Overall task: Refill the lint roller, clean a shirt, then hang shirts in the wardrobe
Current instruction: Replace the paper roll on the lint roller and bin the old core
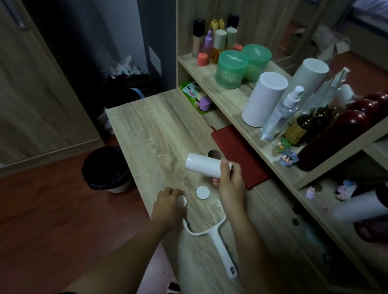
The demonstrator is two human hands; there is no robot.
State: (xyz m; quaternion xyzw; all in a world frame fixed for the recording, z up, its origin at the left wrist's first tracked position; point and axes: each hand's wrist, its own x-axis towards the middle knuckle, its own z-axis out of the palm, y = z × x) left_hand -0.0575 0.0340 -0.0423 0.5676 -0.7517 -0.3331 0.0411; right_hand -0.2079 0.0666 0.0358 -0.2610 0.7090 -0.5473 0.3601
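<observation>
Pale wood-grain table (147, 127) fills the middle of your view, beside a shelf of bottles. Your right hand (229, 185) curls round one end of the white cylindrical refill roll (203, 167), holding it level just above the table. Your left hand (167, 205), fingers bent, pinches a small white round end cap (183, 201) lying on the table. A flat white disc (203, 192) lies between your hands. The empty white plastic lint roller handle (219, 245) lies on the table just by your left wrist.
</observation>
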